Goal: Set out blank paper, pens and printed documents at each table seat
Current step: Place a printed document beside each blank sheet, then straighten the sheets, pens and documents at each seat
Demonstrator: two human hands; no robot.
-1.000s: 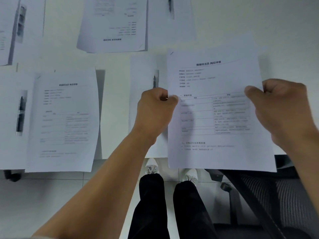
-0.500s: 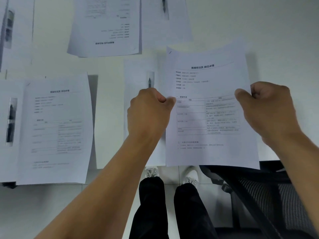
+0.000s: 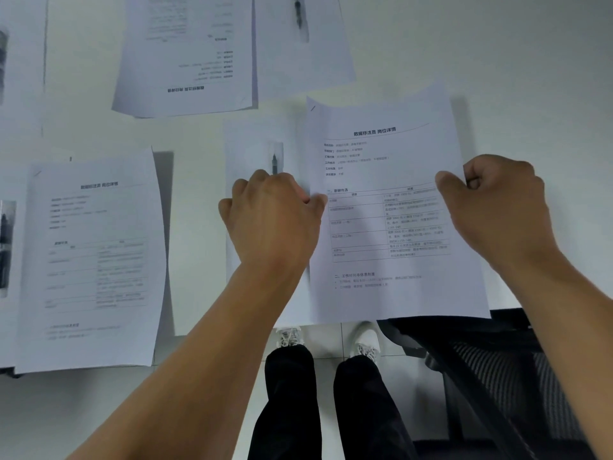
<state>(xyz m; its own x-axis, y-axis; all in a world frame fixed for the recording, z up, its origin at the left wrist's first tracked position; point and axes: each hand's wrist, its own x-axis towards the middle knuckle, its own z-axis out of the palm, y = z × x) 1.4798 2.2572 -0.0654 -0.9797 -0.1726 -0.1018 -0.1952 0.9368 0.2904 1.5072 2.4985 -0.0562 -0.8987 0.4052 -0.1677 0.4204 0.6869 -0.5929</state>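
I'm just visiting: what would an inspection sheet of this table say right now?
Surface: white table, mostly covered in paper.
Job's things: printed document held at both side edges; blank sheet with pen beside it; finished set to the left; upside-down set across.
Clutter: nothing seen.
Grips: left hand and right hand each pinch the document.
Cables: nothing seen.
Surroundings: black mesh chair, tiled floor, the person's white shoes.

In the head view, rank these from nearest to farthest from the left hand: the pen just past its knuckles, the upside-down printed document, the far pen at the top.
From the left hand:
1. Pen, just beyond the knuckles.
2. Upside-down printed document, farther up, left.
3. Far pen, top edge.
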